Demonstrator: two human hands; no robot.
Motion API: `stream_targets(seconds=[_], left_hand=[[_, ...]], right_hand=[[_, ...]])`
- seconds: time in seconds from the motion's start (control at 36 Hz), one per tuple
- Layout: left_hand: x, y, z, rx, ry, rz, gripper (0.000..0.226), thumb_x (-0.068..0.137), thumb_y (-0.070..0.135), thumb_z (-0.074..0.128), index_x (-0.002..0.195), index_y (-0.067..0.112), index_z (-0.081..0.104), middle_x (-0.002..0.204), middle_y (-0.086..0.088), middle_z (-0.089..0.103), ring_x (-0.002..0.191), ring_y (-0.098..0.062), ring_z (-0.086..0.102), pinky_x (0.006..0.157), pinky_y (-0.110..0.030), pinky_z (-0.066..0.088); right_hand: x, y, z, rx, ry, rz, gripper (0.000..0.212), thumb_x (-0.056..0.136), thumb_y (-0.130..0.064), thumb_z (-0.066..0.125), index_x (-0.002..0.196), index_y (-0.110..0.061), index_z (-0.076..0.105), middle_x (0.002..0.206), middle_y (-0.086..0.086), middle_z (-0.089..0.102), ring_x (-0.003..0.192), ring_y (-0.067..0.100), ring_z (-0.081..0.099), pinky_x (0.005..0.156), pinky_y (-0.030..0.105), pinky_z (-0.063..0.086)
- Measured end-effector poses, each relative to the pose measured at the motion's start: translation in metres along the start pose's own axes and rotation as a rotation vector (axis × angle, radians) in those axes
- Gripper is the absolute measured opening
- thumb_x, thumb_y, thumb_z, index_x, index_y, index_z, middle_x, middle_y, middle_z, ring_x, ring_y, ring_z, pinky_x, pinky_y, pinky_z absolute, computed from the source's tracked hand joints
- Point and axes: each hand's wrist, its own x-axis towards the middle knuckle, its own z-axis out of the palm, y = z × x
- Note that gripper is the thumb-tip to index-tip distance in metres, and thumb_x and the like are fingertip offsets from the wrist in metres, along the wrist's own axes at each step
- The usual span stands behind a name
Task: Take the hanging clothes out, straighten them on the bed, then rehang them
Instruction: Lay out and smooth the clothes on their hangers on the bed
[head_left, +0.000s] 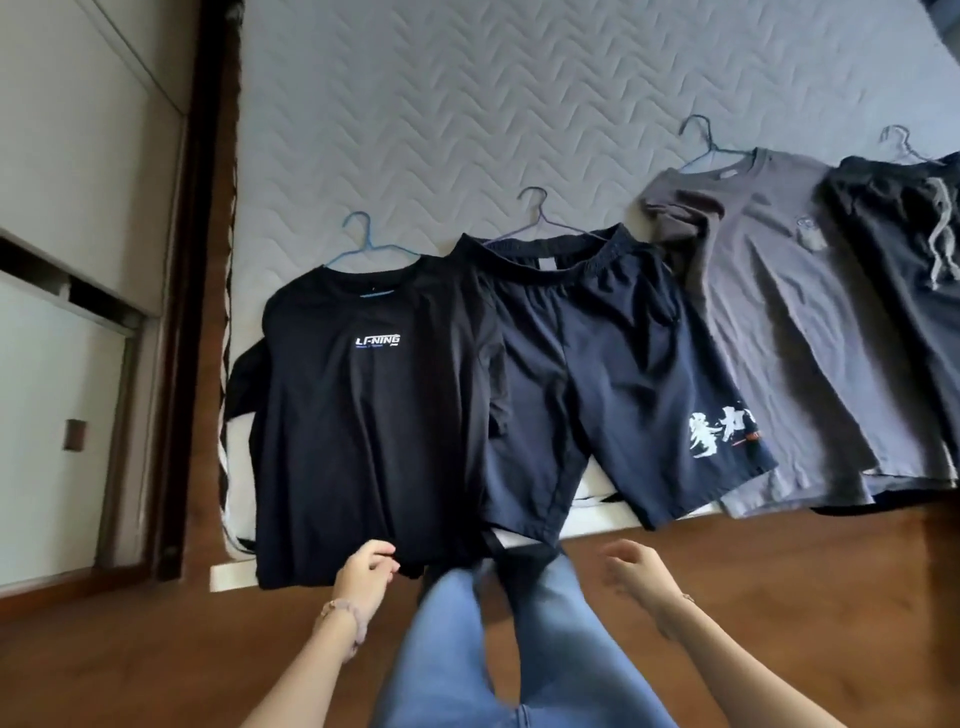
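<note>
As the black shirt (374, 405) lies at 9 o'clock on the bed (467, 104), its limp, light hem is pinched by the left hand (363, 571); the right hand (636, 569) is held loosely curled, empty.

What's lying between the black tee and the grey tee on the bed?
Head view: the navy shorts on a hanger, between the black tee and the grey tee. They overlap both tees' edges, with no bare mattress between.
</note>
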Motion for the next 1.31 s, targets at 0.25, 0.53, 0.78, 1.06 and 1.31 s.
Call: stream_targets(seconds=[0.25,0.53,0.78,1.06,1.31], left_hand=[[0.071,-0.058,-0.064,0.096,0.279,-0.111,0.047,0.086,0.008,0.060,0.130,0.002,0.047,0.133,-0.019,0.049,0.116,-0.038,0.051,0.096,-0.043,0.044],[0.159,-0.102,-0.119,0.130,0.296,-0.142,0.050,0.081,0.023,0.066,0.124,0.004,0.052,0.126,-0.021,0.053,0.109,-0.040,0.055,0.095,-0.049,0.047],[0.168,-0.091,-0.118,0.133,0.210,-0.036,0.034,0.090,0.031,0.055,0.109,0.003,0.053,0.105,-0.015,0.062,0.094,-0.035,0.059,0.081,-0.042,0.049],[0.153,-0.120,-0.151,-0.147,0.222,-0.019,0.029,0.096,0.022,0.047,0.114,0.000,0.053,0.124,-0.018,0.058,0.114,-0.034,0.054,0.084,-0.036,0.041],[0.142,-0.137,-0.188,-0.175,0.090,-0.010,0.020,0.093,0.021,0.056,0.108,0.010,0.062,0.100,-0.002,0.065,0.097,-0.022,0.060,0.083,-0.034,0.044]], right_hand=[[0.042,-0.065,0.099,-0.040,-0.009,-0.121,0.034,0.098,-0.007,0.054,0.132,-0.007,0.061,0.110,0.003,0.063,0.084,0.012,0.060,0.074,0.022,0.046],[0.095,-0.113,0.164,0.008,0.084,-0.138,0.054,0.096,-0.012,0.061,0.147,-0.012,0.046,0.133,0.007,0.061,0.119,0.022,0.060,0.102,0.034,0.047],[0.111,-0.124,0.174,-0.172,0.362,-0.224,0.036,0.094,-0.022,0.065,0.066,-0.019,0.044,0.092,0.007,0.050,0.087,0.023,0.047,0.075,0.029,0.033],[0.087,-0.122,0.186,0.006,0.264,-0.230,0.017,0.103,-0.024,0.052,0.105,-0.007,0.049,0.087,-0.002,0.054,0.093,0.019,0.051,0.079,0.031,0.036],[0.091,-0.091,0.191,-0.121,-0.042,-0.035,0.024,0.097,-0.005,0.061,0.118,0.006,0.065,0.103,0.012,0.067,0.099,0.024,0.063,0.092,0.040,0.052]])
